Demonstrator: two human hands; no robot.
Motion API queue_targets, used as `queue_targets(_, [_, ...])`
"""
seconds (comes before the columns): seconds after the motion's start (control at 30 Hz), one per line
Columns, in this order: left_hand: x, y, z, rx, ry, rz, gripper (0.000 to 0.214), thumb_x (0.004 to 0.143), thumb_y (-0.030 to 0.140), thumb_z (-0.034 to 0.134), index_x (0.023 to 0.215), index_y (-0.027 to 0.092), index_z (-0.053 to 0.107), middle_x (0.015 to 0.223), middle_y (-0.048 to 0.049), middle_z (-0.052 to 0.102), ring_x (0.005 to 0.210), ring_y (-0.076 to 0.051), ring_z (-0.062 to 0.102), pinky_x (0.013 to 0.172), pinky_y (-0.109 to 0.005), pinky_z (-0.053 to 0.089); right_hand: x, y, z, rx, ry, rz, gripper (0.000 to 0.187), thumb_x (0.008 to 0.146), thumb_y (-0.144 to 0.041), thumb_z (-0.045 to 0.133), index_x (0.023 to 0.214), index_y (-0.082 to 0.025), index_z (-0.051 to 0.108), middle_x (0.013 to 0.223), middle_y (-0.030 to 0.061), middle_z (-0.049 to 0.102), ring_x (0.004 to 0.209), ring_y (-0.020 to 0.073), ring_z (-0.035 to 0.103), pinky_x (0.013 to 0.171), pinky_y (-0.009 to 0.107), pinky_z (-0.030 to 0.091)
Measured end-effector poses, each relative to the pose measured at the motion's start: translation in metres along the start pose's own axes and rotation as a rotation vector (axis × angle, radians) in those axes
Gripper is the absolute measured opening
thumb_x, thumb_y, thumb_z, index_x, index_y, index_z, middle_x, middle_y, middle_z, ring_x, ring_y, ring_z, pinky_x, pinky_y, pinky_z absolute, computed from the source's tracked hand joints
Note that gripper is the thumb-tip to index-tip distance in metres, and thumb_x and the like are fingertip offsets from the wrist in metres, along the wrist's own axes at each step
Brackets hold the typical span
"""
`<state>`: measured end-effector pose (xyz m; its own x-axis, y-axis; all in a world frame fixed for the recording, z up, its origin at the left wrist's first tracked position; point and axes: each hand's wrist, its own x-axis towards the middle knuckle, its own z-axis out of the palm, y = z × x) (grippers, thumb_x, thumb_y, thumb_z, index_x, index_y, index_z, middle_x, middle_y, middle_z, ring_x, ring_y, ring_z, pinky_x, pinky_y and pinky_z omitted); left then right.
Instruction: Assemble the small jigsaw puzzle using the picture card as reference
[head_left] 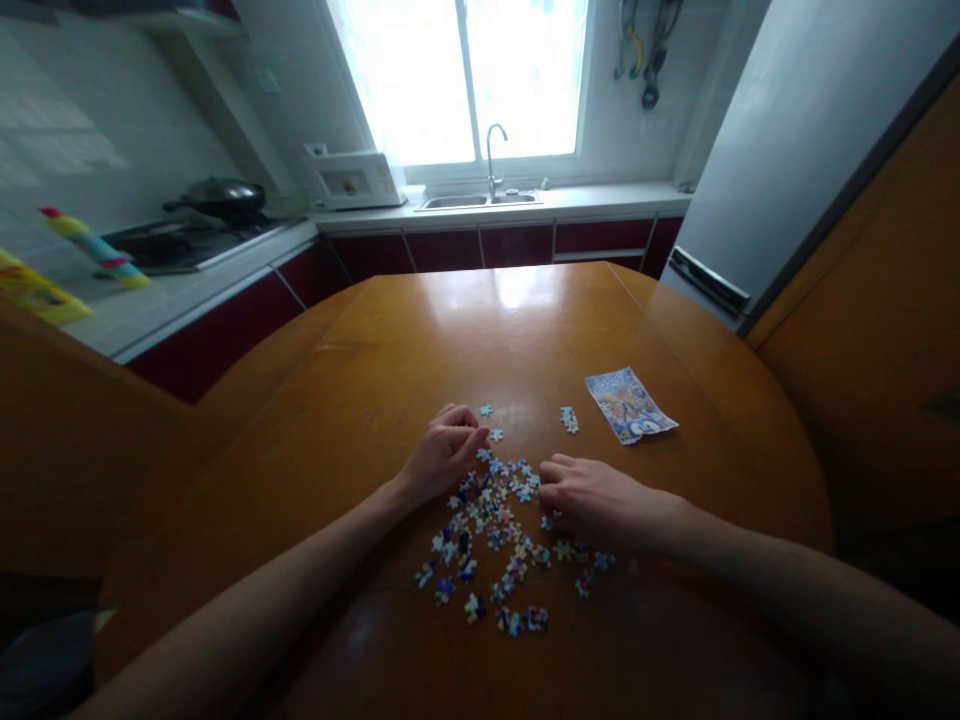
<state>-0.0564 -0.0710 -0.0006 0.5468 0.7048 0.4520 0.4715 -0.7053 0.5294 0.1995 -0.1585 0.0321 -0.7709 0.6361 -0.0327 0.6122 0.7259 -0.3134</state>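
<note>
A loose pile of small jigsaw puzzle pieces [491, 515] lies on the wooden table, mostly blue, white and reddish. My left hand [442, 455] rests at the pile's upper left with its fingers curled in. Two single pale puzzle pieces [486, 410] lie just beyond its fingertips. At the pile's right edge, my right hand [589, 492] is bent downward with closed fingers; whatever may be between them is hidden. Farther off sits a small joined group of puzzle pieces [569, 419]. Right of that group lies a printed picture sheet [630, 405] with colourful artwork.
The brown table [480, 330] has rounded sides. Behind it runs a counter with a sink [480, 200], a microwave [356, 181] and, at left, a wok [225, 197] on the stove. A fridge [750, 150] stands at right.
</note>
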Motion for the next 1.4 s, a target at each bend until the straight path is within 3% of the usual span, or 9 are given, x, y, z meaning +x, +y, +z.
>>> queue_targets(0.27, [0.000,-0.002,0.001,-0.009,0.001,0.001,0.044,0.101,0.042,0.048,0.074,0.022,0.077,0.077,-0.0036,0.061,0.080,-0.017,0.056,0.076,-0.032,0.044,-0.001,-0.006,-0.005,0.005,-0.036,-0.073,0.011,0.088,-0.011,0.055,0.091,-0.015,0.065,0.095,0.0096,0.065,0.086,0.0208,0.055,0.079,0.031,0.044])
queue_targets(0.4, [-0.001,-0.002,0.001,-0.005,-0.002,-0.002,0.046,0.101,0.044,0.047,0.074,0.022,0.077,0.078,-0.0042,0.061,0.082,-0.018,0.056,0.077,-0.033,0.045,-0.003,-0.008,-0.009,0.143,-0.050,-0.040,0.011,0.089,-0.011,0.056,0.091,-0.016,0.066,0.087,0.0068,0.067,0.080,0.0182,0.057,0.076,0.029,0.045])
queue_targets(0.53, [-0.001,-0.001,0.000,-0.007,0.003,0.010,0.045,0.101,0.042,0.047,0.073,0.022,0.077,0.079,-0.0041,0.061,0.082,-0.018,0.056,0.077,-0.032,0.045,-0.001,0.000,-0.010,0.418,0.125,0.005,0.035,0.087,-0.007,0.054,0.116,-0.021,0.068,0.097,0.0059,0.069,0.079,0.0145,0.060,0.072,0.027,0.046])
queue_targets(0.67, [-0.001,0.000,-0.001,0.027,0.006,0.057,0.036,0.100,0.036,0.052,0.077,0.022,0.076,0.079,-0.0044,0.061,0.082,-0.018,0.055,0.076,-0.032,0.045,0.011,0.017,-0.001,0.759,0.433,0.199,0.017,0.086,-0.019,0.062,0.094,-0.018,0.077,0.081,0.0042,0.071,0.067,0.0133,0.061,0.061,0.026,0.048])
queue_targets(0.77, [-0.001,0.009,-0.004,0.042,0.031,0.125,0.017,0.095,0.031,0.061,0.095,0.022,0.075,0.087,-0.0057,0.065,0.087,-0.019,0.057,0.078,-0.033,0.048,0.018,0.025,0.001,0.971,0.588,0.353,0.012,0.079,-0.024,0.070,0.085,-0.016,0.077,0.071,0.0049,0.073,0.063,0.0147,0.065,0.059,0.027,0.051])
queue_targets(0.93, [0.002,0.042,-0.007,0.013,0.064,0.212,0.030,0.086,0.029,0.074,0.115,0.023,0.067,0.103,-0.0081,0.069,0.096,-0.022,0.059,0.082,-0.037,0.052,0.021,0.021,-0.007,1.136,0.615,0.475,0.016,0.075,-0.026,0.071,0.083,-0.012,0.075,0.071,0.0085,0.075,0.061,0.0172,0.070,0.055,0.027,0.054])
queue_targets(1.07, [0.009,0.057,0.003,-0.007,0.034,0.230,0.032,0.084,0.030,0.076,0.114,0.023,0.067,0.107,-0.0078,0.070,0.098,-0.022,0.060,0.084,-0.038,0.053,0.023,0.017,-0.006,1.209,0.622,0.501,0.020,0.074,-0.028,0.072,0.086,-0.012,0.073,0.076,0.0108,0.077,0.068,0.0205,0.074,0.053,0.026,0.054])
queue_targets(1.27, [0.021,0.057,0.023,-0.070,0.121,0.248,0.005,0.089,0.023,0.070,0.094,0.022,0.073,0.091,-0.0044,0.072,0.084,-0.017,0.063,0.075,-0.032,0.053,0.026,0.019,0.001,1.251,0.628,0.503,0.028,0.072,-0.035,0.076,0.085,-0.011,0.071,0.072,0.0110,0.075,0.068,0.0236,0.075,0.052,0.027,0.053])
queue_targets(1.4, [0.035,0.048,0.026,-0.049,0.156,0.306,0.005,0.089,0.021,0.069,0.090,0.021,0.074,0.088,-0.0042,0.074,0.081,-0.016,0.062,0.071,-0.029,0.052,0.025,0.034,-0.008,1.149,0.678,0.471,0.030,0.078,-0.035,0.067,0.097,-0.012,0.070,0.079,0.0110,0.076,0.072,0.0228,0.074,0.054,0.027,0.051])
